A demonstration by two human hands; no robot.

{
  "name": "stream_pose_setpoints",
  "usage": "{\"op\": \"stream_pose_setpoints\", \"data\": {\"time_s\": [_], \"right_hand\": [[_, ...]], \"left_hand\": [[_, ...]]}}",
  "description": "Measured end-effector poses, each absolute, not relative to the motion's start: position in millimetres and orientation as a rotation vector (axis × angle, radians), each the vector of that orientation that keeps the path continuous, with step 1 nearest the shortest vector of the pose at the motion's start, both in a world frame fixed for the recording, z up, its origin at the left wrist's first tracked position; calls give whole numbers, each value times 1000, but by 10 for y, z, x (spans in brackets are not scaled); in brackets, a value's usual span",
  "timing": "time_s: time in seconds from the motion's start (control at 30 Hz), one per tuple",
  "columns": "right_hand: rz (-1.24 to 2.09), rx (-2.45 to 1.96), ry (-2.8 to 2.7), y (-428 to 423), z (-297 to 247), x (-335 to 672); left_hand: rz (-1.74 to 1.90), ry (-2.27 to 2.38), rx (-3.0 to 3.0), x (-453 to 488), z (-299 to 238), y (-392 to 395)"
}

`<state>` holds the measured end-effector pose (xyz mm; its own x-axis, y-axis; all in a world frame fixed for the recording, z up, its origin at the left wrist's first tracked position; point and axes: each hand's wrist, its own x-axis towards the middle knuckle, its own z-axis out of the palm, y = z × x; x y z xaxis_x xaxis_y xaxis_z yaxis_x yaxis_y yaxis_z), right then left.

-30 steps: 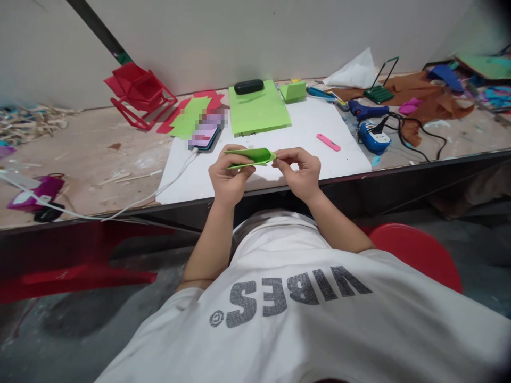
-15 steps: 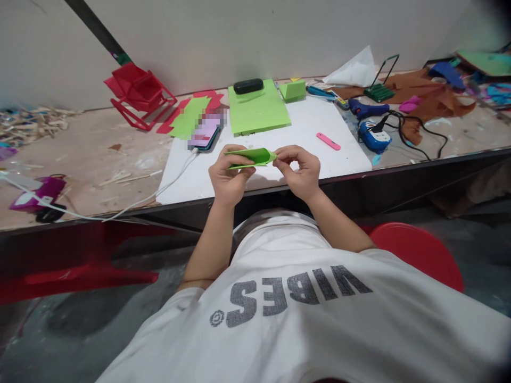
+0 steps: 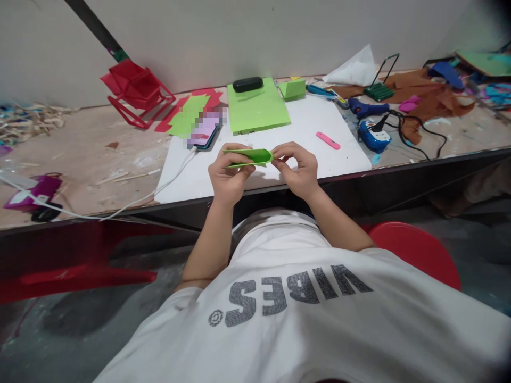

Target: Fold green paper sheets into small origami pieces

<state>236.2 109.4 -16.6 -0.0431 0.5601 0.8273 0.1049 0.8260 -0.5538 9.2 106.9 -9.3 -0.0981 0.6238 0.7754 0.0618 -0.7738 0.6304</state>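
A folded piece of green paper is held between my two hands above the front edge of a white board. My left hand grips its left part, thumb below and fingers wrapped round. With thumb and fingertips, my right hand pinches the pointed right end. Behind the hands lies a large green sheet with a black oblong case on its far end. A smaller folded green piece stands beside that sheet. To the right rests a pink cutter.
On the left are a phone on a white cable, red and green paper scraps and a red paper model chair. At right sit a blue glue gun, a blue power adapter with black cord, and brown scraps.
My right hand has shifted very slightly left at the pointed end of the green paper. Both hands keep their hold, and the camera view has moved a little.
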Motion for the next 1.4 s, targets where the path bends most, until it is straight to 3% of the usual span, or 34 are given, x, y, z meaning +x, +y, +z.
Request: {"op": "stream_pose_setpoints", "data": {"time_s": [1.4], "right_hand": [[413, -692, -1523, 1108, -242, 2348]], "left_hand": [[1892, 877, 1808, 119, -223, 1091]]}}
